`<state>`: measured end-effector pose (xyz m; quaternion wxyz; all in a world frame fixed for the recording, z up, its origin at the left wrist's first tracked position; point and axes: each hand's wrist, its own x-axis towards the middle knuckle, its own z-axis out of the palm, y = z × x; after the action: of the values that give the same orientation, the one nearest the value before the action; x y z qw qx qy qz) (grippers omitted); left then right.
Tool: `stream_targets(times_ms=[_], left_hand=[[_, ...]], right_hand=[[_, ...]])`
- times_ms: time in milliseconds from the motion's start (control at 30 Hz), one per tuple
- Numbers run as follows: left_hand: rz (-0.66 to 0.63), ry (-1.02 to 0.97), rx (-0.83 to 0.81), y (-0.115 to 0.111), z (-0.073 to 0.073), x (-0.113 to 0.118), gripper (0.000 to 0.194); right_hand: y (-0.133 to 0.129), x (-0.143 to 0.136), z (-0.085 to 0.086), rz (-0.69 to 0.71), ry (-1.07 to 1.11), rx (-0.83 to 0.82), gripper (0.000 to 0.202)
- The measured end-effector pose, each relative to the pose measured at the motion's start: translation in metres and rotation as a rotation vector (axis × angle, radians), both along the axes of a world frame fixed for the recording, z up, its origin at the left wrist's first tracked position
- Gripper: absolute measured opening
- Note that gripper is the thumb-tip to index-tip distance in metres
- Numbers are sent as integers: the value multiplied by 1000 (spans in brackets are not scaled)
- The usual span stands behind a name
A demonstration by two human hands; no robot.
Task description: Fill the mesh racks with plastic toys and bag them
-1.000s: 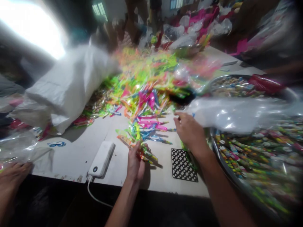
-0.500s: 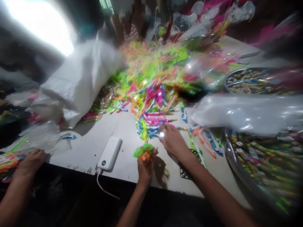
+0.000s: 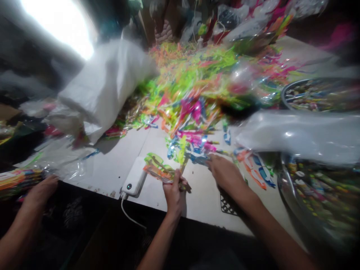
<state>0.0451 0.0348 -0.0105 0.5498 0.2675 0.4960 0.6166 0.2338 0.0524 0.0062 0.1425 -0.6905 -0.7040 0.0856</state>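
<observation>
My left hand is closed around a small bunch of green and orange plastic pieces, shaped like toy glasses frames. They extend up and left from my fingers, over the end of a white power bank. My right hand reaches in from the right with bent fingers at a blue plastic piece; the fingertips are partly hidden. Beside that piece lie a yellow-green piece and pink pieces, at the near edge of a large bright heap.
The power bank has a white cable. Another person's hand rests at far left beside bundled strips. A white sack stands behind. Round metal trays of wrapped sticks and a clear plastic bag are right. A black perforated object lies under my right arm.
The bunch in my left hand has tipped over to the left and now shows lengthwise. My right hand has shifted slightly right and down. The whole view has swung a little.
</observation>
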Motion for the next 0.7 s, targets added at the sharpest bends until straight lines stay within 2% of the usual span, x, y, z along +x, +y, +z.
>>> stream_targets(times_ms=[67, 167, 267, 400, 467, 567, 700], left_hand=[[-13, -13, -4, 0, 0, 0, 41], [-8, -42, 4, 0, 1, -1, 39], [-13, -68, 9, 1, 3, -2, 39], [-69, -24, -1, 2, 3, -3, 38], [-106, 41, -7, 2, 5, -3, 38], [-177, 100, -19, -1, 11, -2, 37], [-275, 3, -90, -5, 27, 5, 47]], right_hand=[[-8, 12, 19, -50, 24, 51, 29], [-17, 30, 50, -248, 121, 154, 30], [-21, 42, 67, -376, 414, 126, 31], [-23, 44, 63, -385, 1210, -106, 45], [-26, 38, 59, -361, 1510, -152, 49], [-35, 24, 56, -351, 1767, -146, 48], [-45, 5, 53, -220, 2008, -333, 41]])
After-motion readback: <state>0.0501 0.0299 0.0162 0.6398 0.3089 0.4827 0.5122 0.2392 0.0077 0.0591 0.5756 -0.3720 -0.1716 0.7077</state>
